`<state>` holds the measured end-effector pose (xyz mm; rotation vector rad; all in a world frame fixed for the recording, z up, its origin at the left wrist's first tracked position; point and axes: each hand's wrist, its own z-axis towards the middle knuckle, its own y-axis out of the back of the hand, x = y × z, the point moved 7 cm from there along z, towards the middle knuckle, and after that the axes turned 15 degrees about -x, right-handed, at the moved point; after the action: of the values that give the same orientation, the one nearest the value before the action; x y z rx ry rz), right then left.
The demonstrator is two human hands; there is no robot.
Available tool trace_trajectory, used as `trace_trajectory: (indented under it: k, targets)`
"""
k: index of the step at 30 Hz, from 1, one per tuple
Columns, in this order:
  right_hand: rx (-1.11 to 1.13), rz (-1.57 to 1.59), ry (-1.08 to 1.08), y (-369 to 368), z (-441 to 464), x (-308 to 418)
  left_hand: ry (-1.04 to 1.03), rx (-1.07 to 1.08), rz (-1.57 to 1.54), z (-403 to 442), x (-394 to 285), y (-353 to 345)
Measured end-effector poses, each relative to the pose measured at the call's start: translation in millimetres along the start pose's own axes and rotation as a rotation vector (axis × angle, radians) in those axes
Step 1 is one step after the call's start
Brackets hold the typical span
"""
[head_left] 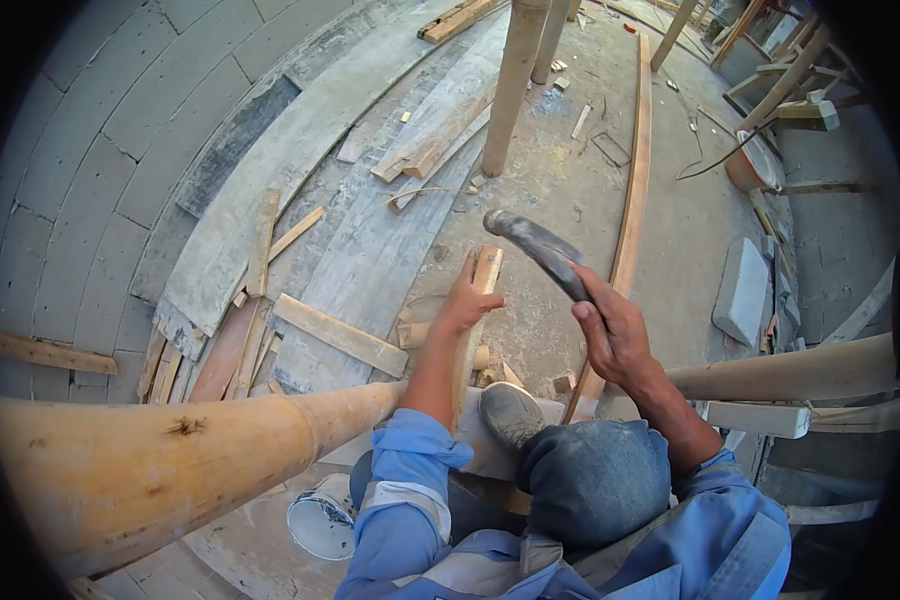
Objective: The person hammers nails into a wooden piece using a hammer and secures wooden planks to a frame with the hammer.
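My left hand [463,303] is wrapped around a narrow wooden strip [486,268] near its upper end, with the thumb to the right. A small dark nail-like spot shows on the strip's top. The strip runs down past my forearm towards my shoe [511,415]. My right hand [615,332] is closed around a dark, curved hammer [540,248], slightly blurred. Its rounded far end is raised close above the strip's top, apart from it in the picture. My bent knee [598,482] is below the right hand.
A thick bamboo pole [170,470] crosses the lower left; another pole [515,90] stands ahead. Weathered boards [370,260] and offcuts lie left, beside a block wall [100,180]. A long plank [634,200] lies right. A white bucket [322,520] is below, a light block [742,290] right.
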<state>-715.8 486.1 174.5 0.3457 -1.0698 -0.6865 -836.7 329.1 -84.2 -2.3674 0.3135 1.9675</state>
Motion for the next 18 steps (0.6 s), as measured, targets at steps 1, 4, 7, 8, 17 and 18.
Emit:
trace_trajectory:
  k: [1,4,7,8,17,18]
  targets:
    - [-0.063,0.060,0.115,7.4,1.6,12.3,-0.015,-0.015,0.037,0.2,0.6,0.6]
    - [-0.196,0.141,0.436,20.9,-1.4,40.6,-0.029,-0.012,-0.030,18.7,37.1,-6.4]
    - [-0.062,0.177,0.401,10.6,-7.9,24.8,0.039,0.013,-0.112,33.4,57.2,-5.4]
    - [-0.016,0.102,0.356,3.6,-9.5,19.8,0.027,0.007,-0.081,30.2,55.9,-3.0]
    - [-0.107,0.081,0.041,16.4,2.1,15.6,-0.069,-0.064,0.152,1.7,-1.2,5.8]
    - [-0.088,0.086,0.049,25.5,3.5,20.4,-0.066,-0.083,0.181,1.2,1.7,5.4]
